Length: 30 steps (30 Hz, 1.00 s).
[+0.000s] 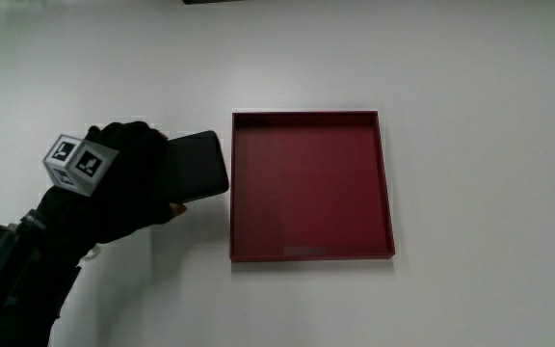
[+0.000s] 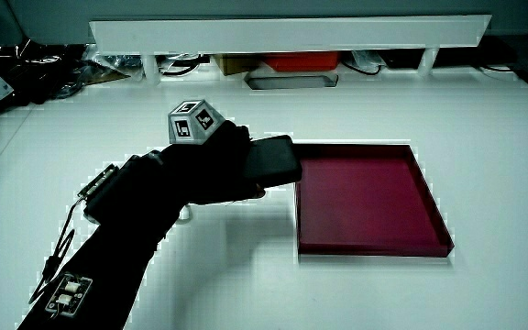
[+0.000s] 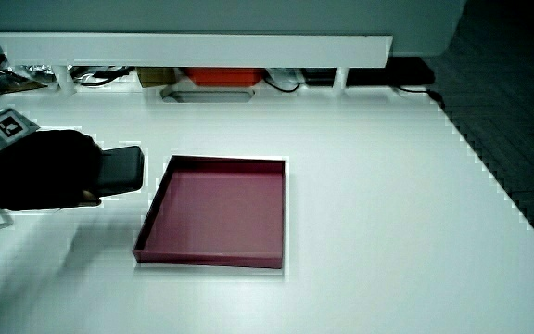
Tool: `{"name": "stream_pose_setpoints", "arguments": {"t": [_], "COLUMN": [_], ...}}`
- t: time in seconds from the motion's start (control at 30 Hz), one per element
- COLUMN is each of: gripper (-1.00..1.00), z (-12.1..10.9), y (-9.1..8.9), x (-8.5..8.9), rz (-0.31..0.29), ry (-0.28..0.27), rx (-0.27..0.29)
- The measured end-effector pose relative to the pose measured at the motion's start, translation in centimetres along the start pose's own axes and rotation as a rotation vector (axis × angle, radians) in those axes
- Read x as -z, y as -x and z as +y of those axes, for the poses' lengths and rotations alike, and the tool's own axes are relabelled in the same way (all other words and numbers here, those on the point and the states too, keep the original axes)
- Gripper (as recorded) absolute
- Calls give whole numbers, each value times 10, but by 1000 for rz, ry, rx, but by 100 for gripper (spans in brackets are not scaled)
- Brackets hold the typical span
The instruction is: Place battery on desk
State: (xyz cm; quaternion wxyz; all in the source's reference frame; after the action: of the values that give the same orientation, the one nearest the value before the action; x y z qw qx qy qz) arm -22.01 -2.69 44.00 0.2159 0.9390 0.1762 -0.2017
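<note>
The gloved hand [image 1: 133, 188] holds a flat black battery [image 1: 196, 166] with rounded corners, its fingers closed around one end. The battery's free end sticks out toward the edge of the red tray [image 1: 310, 254]. Hand and battery are over the white table beside the tray, not over its inside. In both side views the battery [image 2: 273, 158] [image 3: 123, 170] appears held a little above the table, next to the tray [image 2: 374, 247] [image 3: 207, 259]. The patterned cube [image 1: 77, 162] sits on the back of the hand [image 2: 209, 170] [image 3: 49, 172].
The red tray is shallow, square and holds nothing. A low white partition [image 2: 291, 32] runs along the table's edge farthest from the person, with cables and small items under it. A dark strap device is on the forearm [image 1: 3, 265].
</note>
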Motion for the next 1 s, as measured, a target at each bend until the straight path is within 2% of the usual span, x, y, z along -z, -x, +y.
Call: {"name": "stream_pose_setpoints", "arguments": {"t": [0.07, 0.1, 0.13, 0.23, 0.27, 0.3, 0.33, 0.43, 0.53, 0.63, 0.77, 0.8, 0.9, 1.0], "gripper": [0, 0, 0, 0, 0, 0, 0, 0, 0, 0, 0, 0, 0, 0], "z": [-4, -5, -5, -5, -5, -4, -5, -4, -3, -3, -1, -2, 0, -1], "y": [9, 16, 31, 39, 49, 55, 58, 65, 70, 71, 74, 82, 78, 78], "x": [0, 3, 11, 15, 21, 26, 28, 34, 40, 42, 48, 52, 50, 51], "rz": [-15, -25, -24, 12, -9, 3, -17, -21, -2, -20, -2, -40, -13, -18], "ry": [19, 8, 36, 40, 63, 69, 72, 96, 113, 125, 153, 137, 147, 155], "rx": [-72, -77, -106, -151, -170, -184, -196, -227, -245, -254, -262, -278, -280, -281]}}
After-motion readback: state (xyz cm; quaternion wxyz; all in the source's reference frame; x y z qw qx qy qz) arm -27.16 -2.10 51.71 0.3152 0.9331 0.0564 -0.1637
